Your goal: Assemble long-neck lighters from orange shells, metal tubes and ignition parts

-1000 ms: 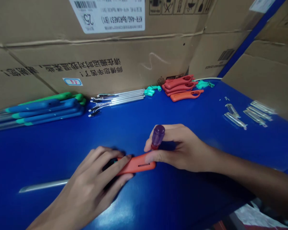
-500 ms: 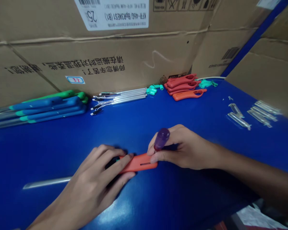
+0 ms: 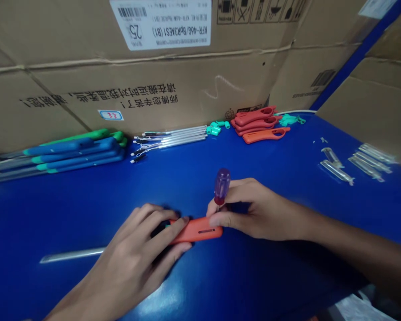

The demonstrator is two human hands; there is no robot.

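My left hand [image 3: 137,249] is closed around an orange lighter handle [image 3: 195,232] on the blue table. Fingers press on its top side, with the thumb along the near edge. A dark slot shows near the handle's right end. From under the hand, a silver tube [image 3: 71,255] sticks out to the left; its join with the handle is hidden. Upright over the right end stands a small screwdriver [image 3: 222,183] with a translucent purple grip. My right hand [image 3: 247,207] pinches it low on the shaft between thumb and fingers. The screwdriver's tip is hidden behind the fingertips.
Blue lighters [image 3: 82,151] lie stacked at the back left. Silver tubes with wires [image 3: 180,137], green caps [image 3: 214,129] and orange handle shells [image 3: 263,134] line the cardboard [image 3: 137,76]. Clear cartridges [image 3: 367,165] lie at right on the blue table [image 3: 254,276].
The whole view has shifted slightly. The screwdriver's grip now stands more upright, having leaned further to the right before. Both hands keep their hold.
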